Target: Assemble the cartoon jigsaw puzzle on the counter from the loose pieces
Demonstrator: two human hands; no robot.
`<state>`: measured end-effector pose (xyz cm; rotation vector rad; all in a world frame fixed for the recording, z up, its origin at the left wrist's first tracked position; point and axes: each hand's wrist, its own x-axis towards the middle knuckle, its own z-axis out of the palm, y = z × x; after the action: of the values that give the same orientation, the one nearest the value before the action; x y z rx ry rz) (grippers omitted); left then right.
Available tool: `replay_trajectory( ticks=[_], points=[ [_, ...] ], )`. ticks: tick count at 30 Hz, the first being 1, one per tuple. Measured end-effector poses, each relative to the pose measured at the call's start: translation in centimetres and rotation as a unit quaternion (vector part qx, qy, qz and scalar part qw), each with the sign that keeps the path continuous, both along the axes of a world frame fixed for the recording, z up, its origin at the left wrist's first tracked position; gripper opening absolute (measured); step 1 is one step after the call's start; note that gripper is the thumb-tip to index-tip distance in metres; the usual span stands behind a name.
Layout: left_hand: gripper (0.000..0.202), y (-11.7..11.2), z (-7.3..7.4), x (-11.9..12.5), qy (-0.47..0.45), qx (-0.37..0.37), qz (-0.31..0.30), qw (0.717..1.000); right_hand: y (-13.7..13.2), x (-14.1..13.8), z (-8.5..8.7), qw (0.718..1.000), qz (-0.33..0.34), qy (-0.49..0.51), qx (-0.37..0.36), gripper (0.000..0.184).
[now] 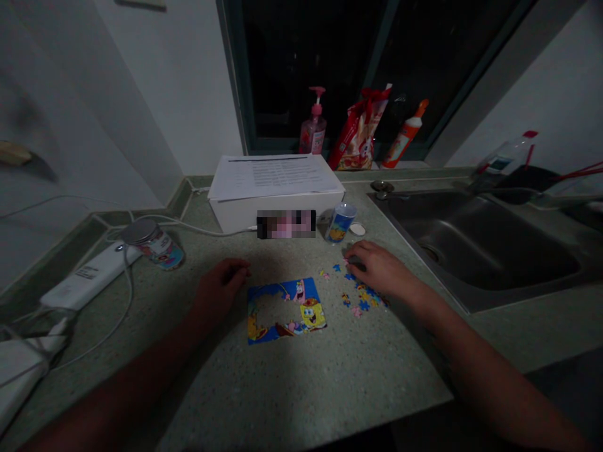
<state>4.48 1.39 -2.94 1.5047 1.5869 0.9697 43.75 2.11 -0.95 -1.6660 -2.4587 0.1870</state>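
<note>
1. The left hand (221, 285) is curled loosely into a narrow grip, just beside the left edge of the jigsaw puzzle (282, 312). Whether anything is held cannot be told.
2. The right hand (379, 270) is curled downward in a narrow grip, over the loose puzzle pieces (360, 292). Whether a piece is held cannot be told.
3. One puzzle is laid flat on the bench (377, 370), with its border assembled and a gap left in the middle.
4. More than a dozen loose pieces are scattered to its right; the exact count cannot be told.
5. One white box (277, 210) is topped by a stack of papers (273, 176). One tin can (153, 243) is seen left of it, and one small blue cup (340, 223) right of it.
6. Behind the box, one pump bottle (313, 125) and one orange-capped bottle (405, 135) are placed on either side of one red bag (360, 132).
7. The puzzle is set well back from the bench's front edge. The steel sink (471, 251) is located near the loose pieces, on their right.
</note>
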Motion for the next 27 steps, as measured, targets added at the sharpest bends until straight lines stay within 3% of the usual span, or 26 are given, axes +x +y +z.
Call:
replay_trajectory(
  ticks=[22,27],
  points=[
    [0.036,0.16,-0.60,-0.30,-0.002,0.007,-0.010,1.000,-0.17,-0.09,0.43,1.000,-0.011,0.001,0.010,0.010],
    [0.037,0.03,-0.33,-0.17,-0.012,0.001,-0.008,1.000,-0.21,0.18,0.20,1.000,0.009,0.015,0.010,0.026]
  ],
)
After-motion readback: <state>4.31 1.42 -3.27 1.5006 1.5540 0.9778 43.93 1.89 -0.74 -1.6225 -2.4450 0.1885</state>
